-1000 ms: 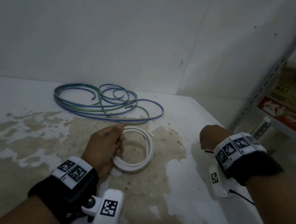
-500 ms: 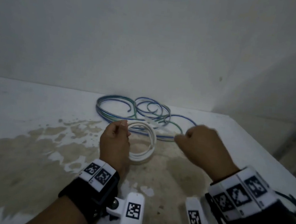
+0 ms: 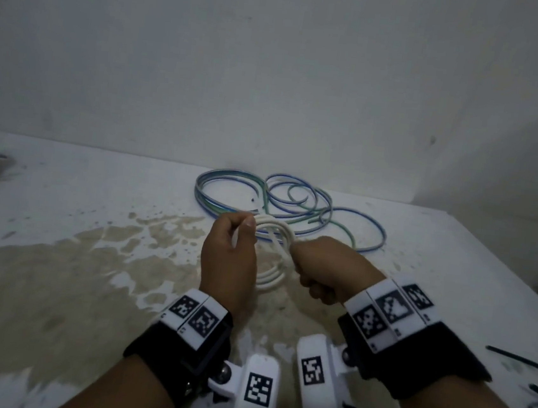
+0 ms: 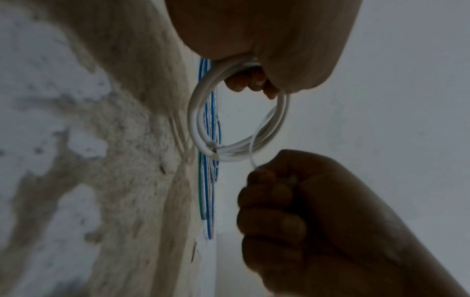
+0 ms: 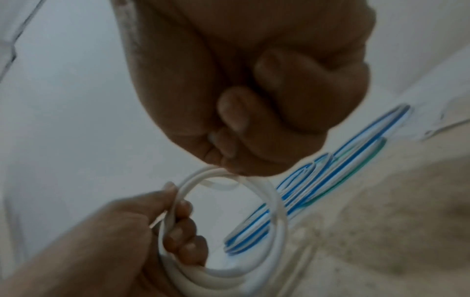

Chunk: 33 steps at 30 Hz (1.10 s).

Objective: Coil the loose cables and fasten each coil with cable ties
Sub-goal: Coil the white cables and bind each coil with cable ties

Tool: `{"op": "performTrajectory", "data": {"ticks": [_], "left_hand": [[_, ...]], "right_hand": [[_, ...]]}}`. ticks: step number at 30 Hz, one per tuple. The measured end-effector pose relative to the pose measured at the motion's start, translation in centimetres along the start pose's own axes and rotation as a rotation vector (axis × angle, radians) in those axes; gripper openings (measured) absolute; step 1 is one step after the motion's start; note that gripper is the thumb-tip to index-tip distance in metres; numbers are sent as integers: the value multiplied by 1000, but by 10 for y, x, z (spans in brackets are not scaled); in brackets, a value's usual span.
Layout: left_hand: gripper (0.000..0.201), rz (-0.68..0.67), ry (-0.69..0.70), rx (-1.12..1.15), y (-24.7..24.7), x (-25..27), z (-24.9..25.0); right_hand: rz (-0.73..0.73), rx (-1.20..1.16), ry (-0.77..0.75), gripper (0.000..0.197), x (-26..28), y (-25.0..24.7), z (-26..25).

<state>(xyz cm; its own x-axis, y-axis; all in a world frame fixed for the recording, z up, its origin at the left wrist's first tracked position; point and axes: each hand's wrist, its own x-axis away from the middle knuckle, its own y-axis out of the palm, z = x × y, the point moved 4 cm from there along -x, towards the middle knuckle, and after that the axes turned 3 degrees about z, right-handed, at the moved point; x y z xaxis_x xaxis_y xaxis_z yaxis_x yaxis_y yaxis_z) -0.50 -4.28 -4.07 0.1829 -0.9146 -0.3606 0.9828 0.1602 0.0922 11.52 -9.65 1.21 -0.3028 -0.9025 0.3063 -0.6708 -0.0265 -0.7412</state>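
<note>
The left hand (image 3: 228, 259) grips the white cable coil (image 3: 272, 257) above the bench (image 3: 57, 248); the right hand (image 3: 327, 269) pinches a thin white cable tie (image 4: 254, 158) (fingers curled tight) through it, blue-green cables (image 3: 294, 206) lying behind.

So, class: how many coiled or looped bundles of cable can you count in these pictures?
2. The white coil is held up between the left hand and right hand. The blue-green cable loops lie on the table behind. Others may be out of view.

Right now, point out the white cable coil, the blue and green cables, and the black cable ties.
white cable coil (image 3: 272, 279): head view, lower loops.
blue and green cables (image 3: 372, 221): head view, right loop.
black cable ties (image 3: 520, 360): head view, middle of the upper tie.
</note>
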Motion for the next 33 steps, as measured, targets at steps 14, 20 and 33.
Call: {"op": "performTrajectory", "data": {"ticks": [14,20,33], "left_hand": [[24,-196,-247,100,2,-9,-6],[19,-211,-424,245,2,-7,-10],[27,-328,-339,118,2,-6,1]], "right_hand": [[98,-236,-347,22,-3,14,-13],[290,-46,-546,7,-7,13,-10],[312,-338,-606,14,-11,12,3]]}}
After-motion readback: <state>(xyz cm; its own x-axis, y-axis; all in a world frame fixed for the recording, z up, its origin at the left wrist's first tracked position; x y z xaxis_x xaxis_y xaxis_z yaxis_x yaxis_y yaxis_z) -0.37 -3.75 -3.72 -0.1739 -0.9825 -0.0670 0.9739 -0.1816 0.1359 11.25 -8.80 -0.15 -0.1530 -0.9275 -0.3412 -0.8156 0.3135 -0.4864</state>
